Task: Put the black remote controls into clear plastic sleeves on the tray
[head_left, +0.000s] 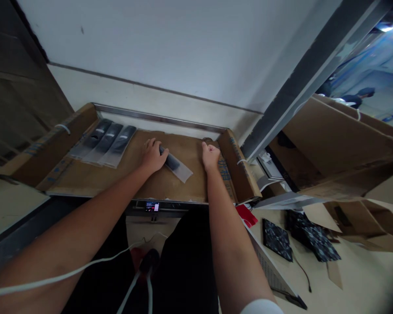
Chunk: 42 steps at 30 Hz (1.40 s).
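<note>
- Counting three dark, elongated objects in frosted translucent plastic sleeves point(106, 141), side by side towards the left end of a brown cardboard-lined worktop point(170, 188); their sleeves lie close together.
- One further sleeved dark object point(175, 164) lies slantwise near the middle, its frosted end pointing towards the right and the wearer. Total on the worktop: four.
- Left hand point(154, 157), one: fingers and thumb set about the far end of this fourth piece, touching it; whether they pinch or merely press cannot be told.
- Right hand point(211, 156), one: closed into a fist near the right end; contents, if any, cannot be told.
- Raised cardboard end walls: two, with one white tie visible on each, left point(63, 127) and right point(241, 161).
- Small lit screen point(152, 206), one, at the near edge.
- Red item point(247, 216), one, beyond the right forearm.
- Black patterned flat pieces point(277, 239) on the floor at right: at least two; exact number unclear.
</note>
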Available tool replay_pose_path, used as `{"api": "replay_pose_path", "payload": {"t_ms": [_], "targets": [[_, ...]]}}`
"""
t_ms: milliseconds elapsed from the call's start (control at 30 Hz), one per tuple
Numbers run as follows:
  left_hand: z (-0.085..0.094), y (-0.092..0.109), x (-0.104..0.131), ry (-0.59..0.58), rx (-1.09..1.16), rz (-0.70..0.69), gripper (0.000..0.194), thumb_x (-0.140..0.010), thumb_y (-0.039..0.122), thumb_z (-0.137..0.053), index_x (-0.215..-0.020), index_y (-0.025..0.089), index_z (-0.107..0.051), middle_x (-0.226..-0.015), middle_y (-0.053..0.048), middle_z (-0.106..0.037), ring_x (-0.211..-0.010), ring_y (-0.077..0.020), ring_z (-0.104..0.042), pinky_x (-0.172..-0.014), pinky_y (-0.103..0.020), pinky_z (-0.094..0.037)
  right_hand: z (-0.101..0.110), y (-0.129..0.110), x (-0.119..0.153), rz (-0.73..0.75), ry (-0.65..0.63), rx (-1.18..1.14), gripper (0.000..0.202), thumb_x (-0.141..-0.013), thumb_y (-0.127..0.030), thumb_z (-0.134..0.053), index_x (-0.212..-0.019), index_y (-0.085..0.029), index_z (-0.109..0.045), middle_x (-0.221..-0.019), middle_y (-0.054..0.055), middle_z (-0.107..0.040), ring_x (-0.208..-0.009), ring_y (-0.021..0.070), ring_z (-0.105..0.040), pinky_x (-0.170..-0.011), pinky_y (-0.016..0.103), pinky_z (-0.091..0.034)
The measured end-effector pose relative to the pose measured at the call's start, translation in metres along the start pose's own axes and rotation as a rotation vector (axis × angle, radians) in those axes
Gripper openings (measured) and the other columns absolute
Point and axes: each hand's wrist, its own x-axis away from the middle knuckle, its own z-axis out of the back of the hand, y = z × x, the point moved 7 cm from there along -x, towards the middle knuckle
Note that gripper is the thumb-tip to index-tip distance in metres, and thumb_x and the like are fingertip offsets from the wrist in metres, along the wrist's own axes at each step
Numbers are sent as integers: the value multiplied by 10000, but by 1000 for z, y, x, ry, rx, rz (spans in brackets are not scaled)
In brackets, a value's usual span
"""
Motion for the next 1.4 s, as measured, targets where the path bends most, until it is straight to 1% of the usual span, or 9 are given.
{"api": "replay_pose_path", "payload": {"t_ms": [200, 333, 633, 833, 1033, 1200, 1400], "targets": [[-2, 0, 0, -18, 30, -16, 367, -912, 383, -564, -1178, 141, -634, -1441, -192, -532, -1406, -333, -432, -1206, -485, -330, 1, -5, 1, -5, -6, -18, 491, -907, -364, -571, -560, -257, -240, -541, -81, -207, -525, 99, -218, -514, 269, -180], [-2, 0, 0, -10, 19, -21, 361, -910, 382, -566, -1173, 145, -639, -1431, -182, -544, -1399, -323, -443, -1198, -472, -345, 0, -5, 1, 3, -3, -20, 495, -904, -349, -575, -555, -259, -236, -543, -82, -202, -528, 100, -218, -519, 268, -184], [-1, 1, 1, -14, 42, -24, 352, -907, 371, -575, -1163, 140, -644, -1416, -188, -551, -1397, -314, -448, -1206, -450, -338, -2, 2, -1, 22, -8, -28, 498, -906, -379, -572, -569, -261, -225, -553, -81, -204, -528, 101, -213, -515, 269, -178], [-2, 1, 0, -23, 49, -26, 348, -911, 373, -565, -1154, 136, -641, -1425, -192, -543, -1405, -313, -437, -1213, -455, -329, -2, -1, 0, 18, -13, -23, 488, -903, -363, -565, -572, -259, -222, -557, -81, -198, -530, 99, -213, -515, 267, -183], [-1, 2, 1, -14, 26, -25, 329, -910, 371, -575, -1144, 153, -648, -1418, -182, -557, -1387, -315, -459, -1189, -457, -367, -1, -4, 1, 20, -19, 9, 477, -905, -373, -552, -580, -260, -222, -558, -80, -202, -533, 100, -220, -517, 265, -193], [0, 2, 1, -1, 30, -24, 318, -906, 382, -581, -1142, 177, -647, -1416, -165, -562, -1382, -319, -464, -1188, -473, -366, -2, -2, 0, 3, -22, 17, 472, -901, -378, -552, -581, -260, -226, -556, -80, -207, -533, 101, -224, -514, 264, -198], [-1, 3, 1, -17, 28, -38, 346, -910, 386, -576, -1160, 158, -646, -1421, -180, -553, -1383, -314, -466, -1194, -453, -359, -2, -3, 0, 11, -17, 38, 471, -899, -389, -547, -583, -258, -223, -557, -80, -203, -534, 99, -226, -517, 260, -204]]}}
